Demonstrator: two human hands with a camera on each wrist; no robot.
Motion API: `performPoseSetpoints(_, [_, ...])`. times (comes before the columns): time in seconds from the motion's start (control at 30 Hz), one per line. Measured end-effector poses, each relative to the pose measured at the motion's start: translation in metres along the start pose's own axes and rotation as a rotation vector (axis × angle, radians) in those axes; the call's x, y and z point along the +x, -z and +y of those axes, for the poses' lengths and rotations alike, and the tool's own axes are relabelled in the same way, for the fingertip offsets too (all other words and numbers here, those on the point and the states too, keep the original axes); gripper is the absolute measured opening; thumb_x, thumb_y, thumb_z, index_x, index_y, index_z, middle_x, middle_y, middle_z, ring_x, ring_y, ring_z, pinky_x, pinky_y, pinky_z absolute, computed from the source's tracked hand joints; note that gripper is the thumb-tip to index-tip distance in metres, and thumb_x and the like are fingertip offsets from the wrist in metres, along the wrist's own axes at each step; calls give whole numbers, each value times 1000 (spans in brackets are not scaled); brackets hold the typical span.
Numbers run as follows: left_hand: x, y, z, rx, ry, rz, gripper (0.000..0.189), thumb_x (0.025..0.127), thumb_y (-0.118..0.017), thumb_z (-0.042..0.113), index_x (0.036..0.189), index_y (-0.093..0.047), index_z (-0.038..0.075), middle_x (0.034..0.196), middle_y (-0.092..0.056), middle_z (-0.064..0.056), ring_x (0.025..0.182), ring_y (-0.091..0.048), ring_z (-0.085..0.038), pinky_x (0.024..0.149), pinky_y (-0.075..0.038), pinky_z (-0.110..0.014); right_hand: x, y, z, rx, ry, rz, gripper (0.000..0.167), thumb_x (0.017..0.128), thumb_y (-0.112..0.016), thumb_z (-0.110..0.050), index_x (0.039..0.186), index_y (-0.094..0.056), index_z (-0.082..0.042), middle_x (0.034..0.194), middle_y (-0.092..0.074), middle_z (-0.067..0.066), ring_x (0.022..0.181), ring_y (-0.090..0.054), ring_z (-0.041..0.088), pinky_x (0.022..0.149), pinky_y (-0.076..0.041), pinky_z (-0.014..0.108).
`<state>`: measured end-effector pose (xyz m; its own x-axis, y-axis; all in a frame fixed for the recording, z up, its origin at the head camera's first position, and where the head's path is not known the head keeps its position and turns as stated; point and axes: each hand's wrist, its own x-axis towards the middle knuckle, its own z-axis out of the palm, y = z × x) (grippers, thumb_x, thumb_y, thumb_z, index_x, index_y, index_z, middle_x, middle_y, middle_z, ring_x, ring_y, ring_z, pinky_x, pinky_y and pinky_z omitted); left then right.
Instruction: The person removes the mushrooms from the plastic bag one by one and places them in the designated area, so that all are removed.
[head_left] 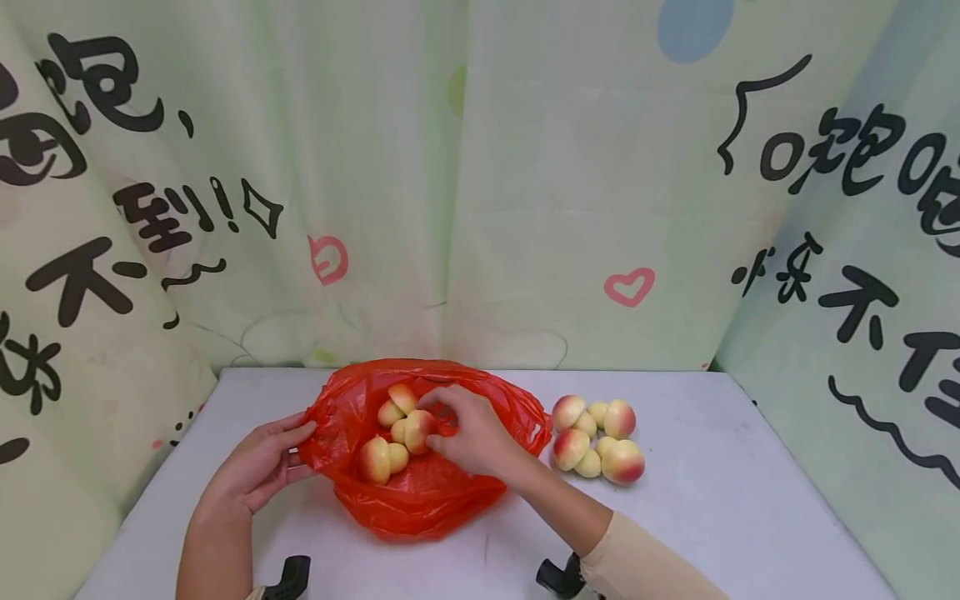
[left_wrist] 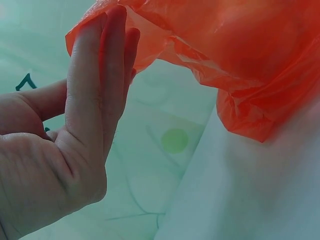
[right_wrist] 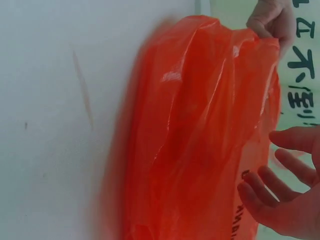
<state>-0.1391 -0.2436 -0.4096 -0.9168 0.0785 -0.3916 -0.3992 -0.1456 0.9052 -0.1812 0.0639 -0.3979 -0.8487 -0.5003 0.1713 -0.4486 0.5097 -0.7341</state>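
Note:
A red plastic bag (head_left: 420, 512) lies with its mouth spread wide. My left hand (head_left: 262, 458) pinches its left rim; the left wrist view has the fingers (left_wrist: 87, 80) long and nearly straight against the plastic. Inside sit three mushroom-shaped pieces with red-and-yellow caps: a back one (head_left: 403, 398), a middle one (head_left: 418, 430) and a front one (head_left: 375, 460). My right hand (head_left: 468, 429) reaches over the mouth, thumb and finger on either side of the middle cap. In the right wrist view that hand (right_wrist: 287, 185) has its fingers spread, with nothing showing between them.
Several more mushroom-shaped pieces (head_left: 623, 462) are grouped on the white table (head_left: 712, 500), just right of the bag. Behind the table and along both sides hangs a pale green curtain (head_left: 540, 183) with black lettering.

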Motion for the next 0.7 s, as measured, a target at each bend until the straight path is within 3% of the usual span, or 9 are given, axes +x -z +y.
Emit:
performPoseSetpoints(0.1, [0, 0, 0, 2, 0, 2, 65, 108, -57, 28, 164, -30, 6, 117, -71, 5, 101, -74, -16, 92, -63, -36, 8, -4, 5, -22, -11, -9, 41, 90, -78, -5, 129, -67, -11, 131, -65, 13, 120, -61, 34, 96, -61, 50])
performPoseSetpoints(0.37, [0, 1, 1, -7, -2, -18, 65, 109, -56, 27, 164, -29, 6, 119, -70, 4, 103, -74, -16, 92, -63, -36, 26, -15, 9, -108, -38, -68, 40, 90, -79, -7, 128, -69, -13, 130, -65, 6, 123, -58, 27, 95, -60, 38])
performPoseSetpoints(0.7, [1, 1, -1, 7, -11, -7, 65, 108, -57, 29, 163, -30, 6, 121, -70, 2, 103, -74, -16, 92, -63, -36, 33, -27, 10, -146, -70, -138, 44, 88, -81, -9, 131, -70, -17, 129, -60, 7, 119, -53, 24, 80, -60, 27])
